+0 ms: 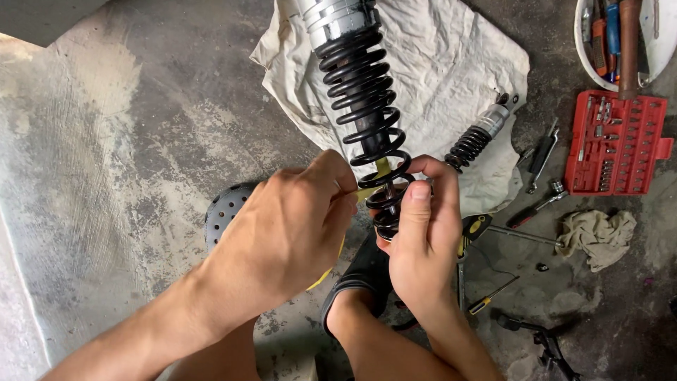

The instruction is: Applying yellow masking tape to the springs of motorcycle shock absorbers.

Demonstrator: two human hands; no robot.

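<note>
Hands steadying a shock absorber (360,92): right hand (423,240) clasps its lower spring end; left hand (289,233) pinches a yellow tool (370,189) between coils.

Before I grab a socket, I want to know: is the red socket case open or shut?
Open. The red case lies flat on the floor with its rows of sockets and bits showing, and no lid covers them.

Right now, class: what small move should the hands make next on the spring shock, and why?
Probably wipe further along the coils: the left hand presses a yellow cloth into the black spring, while the right hand grips the shock's lower end.
</note>
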